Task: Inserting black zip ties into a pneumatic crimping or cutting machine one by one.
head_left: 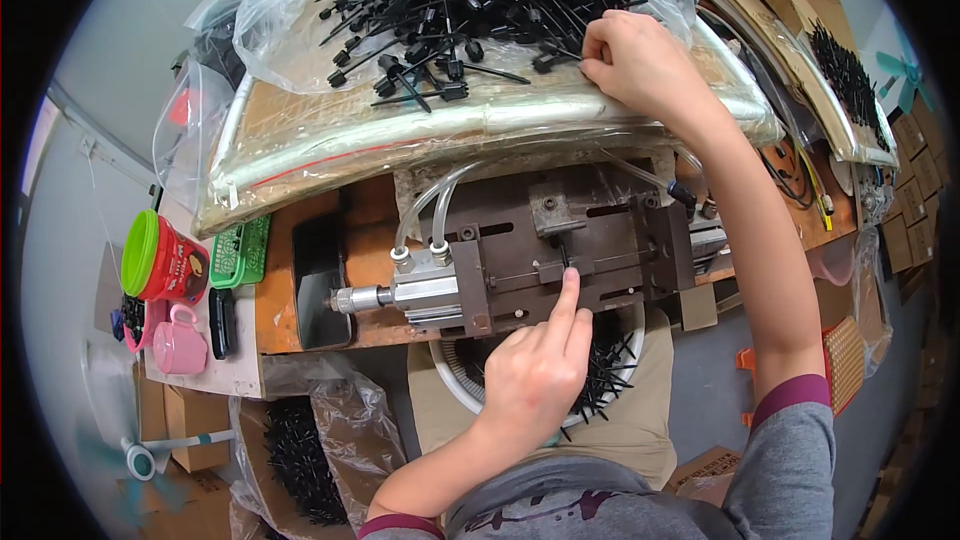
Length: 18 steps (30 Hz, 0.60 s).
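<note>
My left hand (pixel 540 365) reaches over the dark metal fixture (pixel 620 230), its index finger stretched out and the other fingers partly bent. That fingertip touches a small dark part (pixel 565 262) at the middle of the fixture; nothing is gripped. At the near right edge of a heap of black plastic clips with thin tails (pixel 455 15), my right hand (pixel 640 60) is closed in a pinch. A black plastic clip (pixel 547 61) lies at its fingertips, its thin tail running to the thumb and finger.
An air cylinder (pixel 425 295) with clear hoses is mounted left of the fixture. Beside it are a black phone (pixel 320 280), a green basket (pixel 240 250), a red tub (pixel 175 260) and a pink cup (pixel 180 343). Below the fixture, a white basket (pixel 460 380) holds black pieces.
</note>
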Each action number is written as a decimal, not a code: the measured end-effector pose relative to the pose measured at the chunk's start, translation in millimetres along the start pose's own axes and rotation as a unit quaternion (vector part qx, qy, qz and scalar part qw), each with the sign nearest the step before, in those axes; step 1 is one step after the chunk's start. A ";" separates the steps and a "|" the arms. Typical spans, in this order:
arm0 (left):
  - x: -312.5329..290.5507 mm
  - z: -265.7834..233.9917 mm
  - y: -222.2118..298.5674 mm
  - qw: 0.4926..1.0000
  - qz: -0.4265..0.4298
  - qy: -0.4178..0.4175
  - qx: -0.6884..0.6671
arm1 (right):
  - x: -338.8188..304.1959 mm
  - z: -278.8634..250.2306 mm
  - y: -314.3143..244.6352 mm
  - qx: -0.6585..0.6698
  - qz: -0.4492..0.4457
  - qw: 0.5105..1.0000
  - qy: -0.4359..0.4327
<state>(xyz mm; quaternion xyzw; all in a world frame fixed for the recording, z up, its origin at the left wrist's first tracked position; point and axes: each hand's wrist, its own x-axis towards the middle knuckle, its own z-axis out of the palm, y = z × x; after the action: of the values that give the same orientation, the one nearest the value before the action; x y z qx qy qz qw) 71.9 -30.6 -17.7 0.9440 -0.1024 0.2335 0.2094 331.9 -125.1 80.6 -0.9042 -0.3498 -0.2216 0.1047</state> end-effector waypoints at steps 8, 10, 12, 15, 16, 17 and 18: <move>3.5 -4.6 -5.0 1.000 -0.010 -0.023 0.004 | -60.2 -31.7 -19.3 0.040 -0.146 0.974 0.166; 4.7 -13.3 -5.3 0.993 -0.061 -0.029 -0.095 | -80.7 -32.6 -28.8 0.117 -0.177 0.965 0.152; 11.6 -22.8 -0.4 0.963 -0.125 0.012 -0.237 | -103.5 -31.5 -32.6 0.174 -0.220 0.950 0.134; 17.7 -44.3 2.4 0.840 -0.223 0.076 -0.490 | -126.3 -42.5 -52.7 0.173 -0.283 0.936 0.115; 17.5 -44.1 -4.9 0.873 -0.148 0.092 -0.456 | -128.0 -47.2 -60.0 0.180 -0.293 0.934 0.097; 15.4 -49.5 -7.2 0.892 -0.132 0.086 -0.423 | -125.5 -48.3 -62.3 0.182 -0.292 0.934 0.100; 15.6 -55.9 -7.5 0.910 -0.116 0.080 -0.389 | -121.1 -47.9 -63.3 0.184 -0.291 0.933 0.103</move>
<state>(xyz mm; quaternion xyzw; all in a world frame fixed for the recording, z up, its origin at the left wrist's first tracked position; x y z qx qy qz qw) 65.4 -0.6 32.1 0.7710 -0.0584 0.2239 0.5933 193.7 -166.1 67.5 -0.7001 -0.6196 -0.2659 0.2350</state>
